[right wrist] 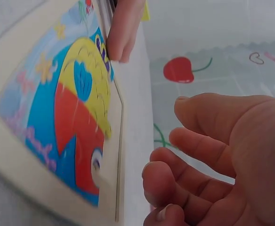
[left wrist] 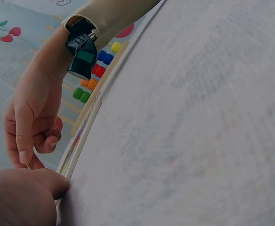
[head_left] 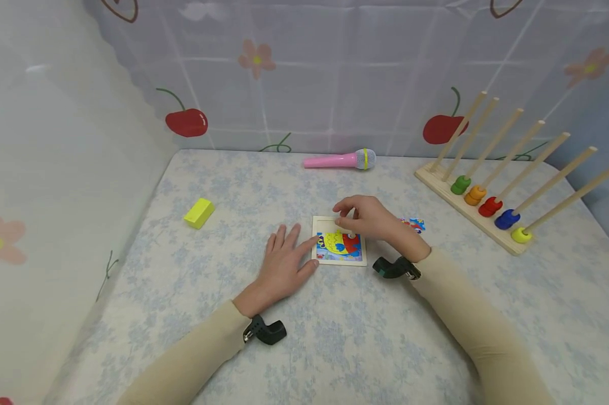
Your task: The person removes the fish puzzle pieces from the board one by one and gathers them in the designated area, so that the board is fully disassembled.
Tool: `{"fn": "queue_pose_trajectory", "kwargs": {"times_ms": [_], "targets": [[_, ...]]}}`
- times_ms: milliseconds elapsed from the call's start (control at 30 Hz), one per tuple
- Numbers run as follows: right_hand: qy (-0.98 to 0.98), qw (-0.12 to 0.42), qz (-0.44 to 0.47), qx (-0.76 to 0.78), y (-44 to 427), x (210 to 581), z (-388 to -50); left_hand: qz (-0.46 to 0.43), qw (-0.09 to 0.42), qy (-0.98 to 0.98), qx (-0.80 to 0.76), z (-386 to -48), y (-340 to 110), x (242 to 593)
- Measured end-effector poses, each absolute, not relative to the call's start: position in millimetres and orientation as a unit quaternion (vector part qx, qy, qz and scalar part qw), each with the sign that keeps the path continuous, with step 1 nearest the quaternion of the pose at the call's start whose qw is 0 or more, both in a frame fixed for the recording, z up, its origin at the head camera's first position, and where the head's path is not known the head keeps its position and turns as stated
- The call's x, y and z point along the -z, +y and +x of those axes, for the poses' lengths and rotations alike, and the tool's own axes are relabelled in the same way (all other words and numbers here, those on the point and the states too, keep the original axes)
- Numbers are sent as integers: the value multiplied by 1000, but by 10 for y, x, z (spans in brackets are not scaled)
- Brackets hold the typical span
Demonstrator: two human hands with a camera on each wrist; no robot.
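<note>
A wooden puzzle frame (head_left: pixel 340 264) lies on the table, holding pieces of a yellow and red fish picture (head_left: pixel 335 246); bare wood shows along its far strip. My left hand (head_left: pixel 282 265) rests at the left side, fingers spread, with index finger and thumb touching the frame. Above the far right part hovers my right hand (head_left: pixel 367 216), loosely curled. In the right wrist view nothing is between the right hand's thumb and fingers, and the fish (right wrist: pixel 76 99) shows beside them. Colourful loose puzzle pieces (head_left: pixel 417 225) lie right of the frame, partly hidden by the right wrist.
A yellow block (head_left: pixel 199 213) lies to the left. At the back edge is a pink toy microphone (head_left: pixel 337 161). A wooden peg stand (head_left: pixel 474 216) with coloured beads on several pegs stands at the right. A patterned curtain (head_left: pixel 330 73) hangs behind the table.
</note>
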State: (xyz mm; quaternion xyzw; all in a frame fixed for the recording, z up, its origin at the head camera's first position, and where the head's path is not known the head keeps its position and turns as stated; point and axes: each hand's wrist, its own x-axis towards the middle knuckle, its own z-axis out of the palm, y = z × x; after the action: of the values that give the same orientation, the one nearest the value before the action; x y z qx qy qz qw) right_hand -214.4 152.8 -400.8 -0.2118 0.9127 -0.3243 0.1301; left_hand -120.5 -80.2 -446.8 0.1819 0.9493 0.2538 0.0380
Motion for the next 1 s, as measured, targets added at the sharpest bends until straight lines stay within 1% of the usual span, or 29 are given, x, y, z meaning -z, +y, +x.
{"fn": "queue_pose_trajectory", "kwargs": {"times_ms": [400,1000], "targets": [[904,149,-249,313,1344,4045,-2039,188,32,949,-252,-1208,-806,4462],[905,124,-313,260,1261,4149,-1978,191,32,948,-251,-1212,-813,4474]]}}
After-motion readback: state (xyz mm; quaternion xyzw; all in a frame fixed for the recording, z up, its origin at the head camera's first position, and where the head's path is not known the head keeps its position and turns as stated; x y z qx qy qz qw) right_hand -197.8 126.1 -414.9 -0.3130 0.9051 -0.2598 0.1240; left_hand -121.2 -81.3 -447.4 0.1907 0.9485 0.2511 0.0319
